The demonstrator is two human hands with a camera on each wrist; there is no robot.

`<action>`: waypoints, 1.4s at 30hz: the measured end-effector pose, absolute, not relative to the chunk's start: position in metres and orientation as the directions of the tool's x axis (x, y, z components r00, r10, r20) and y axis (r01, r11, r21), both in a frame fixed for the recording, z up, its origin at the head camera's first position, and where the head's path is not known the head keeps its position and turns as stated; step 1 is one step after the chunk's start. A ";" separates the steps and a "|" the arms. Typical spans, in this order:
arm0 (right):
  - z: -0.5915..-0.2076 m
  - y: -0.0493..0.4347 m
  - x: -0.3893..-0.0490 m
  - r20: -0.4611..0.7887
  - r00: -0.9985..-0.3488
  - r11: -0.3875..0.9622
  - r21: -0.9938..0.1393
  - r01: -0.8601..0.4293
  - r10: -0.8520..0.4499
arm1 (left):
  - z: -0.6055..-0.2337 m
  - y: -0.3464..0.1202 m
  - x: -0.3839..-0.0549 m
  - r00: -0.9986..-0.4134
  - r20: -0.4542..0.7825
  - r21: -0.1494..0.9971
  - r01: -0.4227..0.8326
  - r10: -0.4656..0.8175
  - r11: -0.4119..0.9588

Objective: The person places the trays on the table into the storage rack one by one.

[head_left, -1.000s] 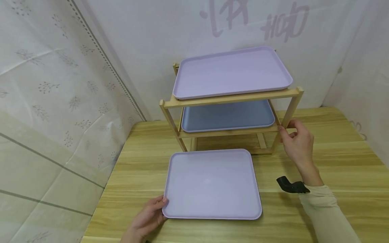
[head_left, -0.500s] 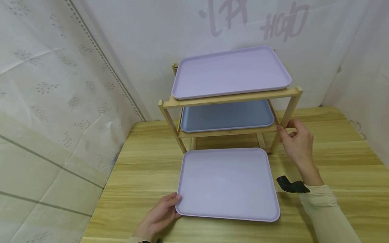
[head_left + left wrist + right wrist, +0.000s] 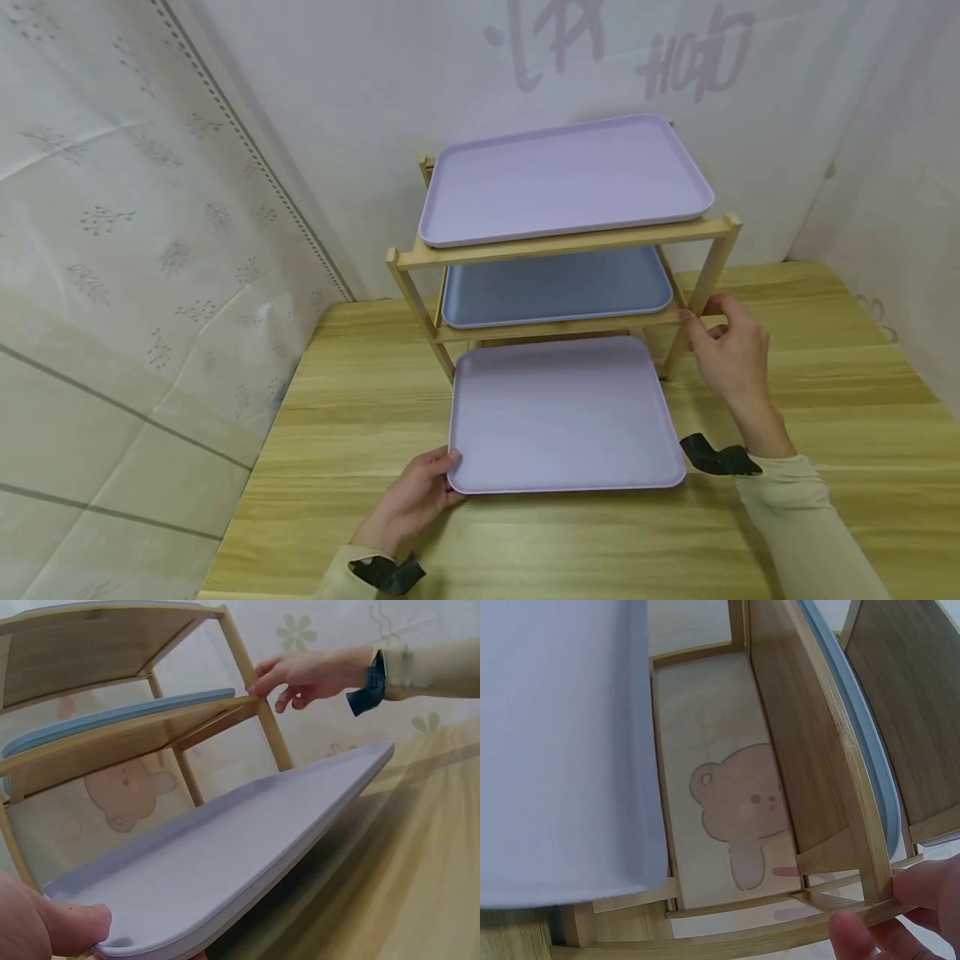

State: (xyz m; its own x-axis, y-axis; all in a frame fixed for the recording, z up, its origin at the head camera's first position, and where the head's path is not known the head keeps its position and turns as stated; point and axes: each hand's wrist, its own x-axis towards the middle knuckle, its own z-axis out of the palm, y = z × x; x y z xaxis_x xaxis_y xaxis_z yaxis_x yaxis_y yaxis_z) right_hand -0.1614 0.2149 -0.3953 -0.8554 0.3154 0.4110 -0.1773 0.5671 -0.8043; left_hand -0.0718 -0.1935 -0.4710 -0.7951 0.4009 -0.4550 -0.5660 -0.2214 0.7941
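My left hand (image 3: 416,498) grips a lilac rectangular tray (image 3: 566,417) by its near left corner, thumb on top of the rim. In the left wrist view, this tray (image 3: 217,847) is held off the table, with a shadow beneath it. Its far edge reaches the bottom opening of a wooden three-tier rack (image 3: 562,247). My right hand (image 3: 731,354) pinches the rack's right front post where the middle shelf joins it. Another lilac tray (image 3: 566,179) rests on the top tier, and a blue-grey tray (image 3: 558,287) lies on the middle shelf.
The rack stands on a wood-grain table (image 3: 337,433) near the back wall (image 3: 360,100), which is covered in printed white sheeting. A patterned curtain (image 3: 112,275) borders the left side. Dark straps (image 3: 720,457) sit on both wrists.
My left hand has moved the lilac tray rightward, then away from me, so its far edge is now at the rack's bottom opening. My right hand has kept its hold on the post.
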 end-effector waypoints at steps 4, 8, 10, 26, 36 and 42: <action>-0.397 0.215 -0.162 0.417 -0.853 0.568 -0.802 -0.183 0.314 | -0.470 -0.190 -0.083 -0.800 -0.448 0.797 -0.560 0.400 -0.227; -0.398 0.214 -0.163 0.423 -0.851 0.568 -0.801 -0.190 0.311 | -0.472 -0.186 -0.094 -0.809 -0.441 0.804 -0.549 0.390 -0.229; -0.398 0.214 -0.164 0.422 -0.851 0.566 -0.802 -0.188 0.314 | -0.473 -0.184 -0.099 -0.811 -0.442 0.803 -0.548 0.383 -0.234; -0.399 0.214 -0.165 0.437 -0.840 0.568 -0.799 -0.199 0.321 | -0.477 -0.166 -0.107 -0.958 -0.282 0.946 -0.270 0.048 0.179; -0.399 0.215 -0.163 0.439 -0.839 0.564 -0.801 -0.202 0.322 | -0.471 -0.160 -0.091 -0.990 0.042 0.823 0.109 0.133 0.557; -0.400 0.213 -0.164 0.441 -0.839 0.559 -0.802 -0.209 0.319 | -0.473 -0.157 -0.088 -0.981 0.138 0.760 0.192 0.134 0.621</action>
State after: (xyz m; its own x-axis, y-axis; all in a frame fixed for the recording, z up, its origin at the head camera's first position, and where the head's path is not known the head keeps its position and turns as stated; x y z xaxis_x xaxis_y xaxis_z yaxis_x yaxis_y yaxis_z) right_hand -0.1638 0.2135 -0.3997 -0.8390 0.3189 0.4409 -0.2090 0.5594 -0.8021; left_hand -0.0883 -0.1575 -0.4726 -0.9813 0.1339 0.1383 0.1918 0.6209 0.7600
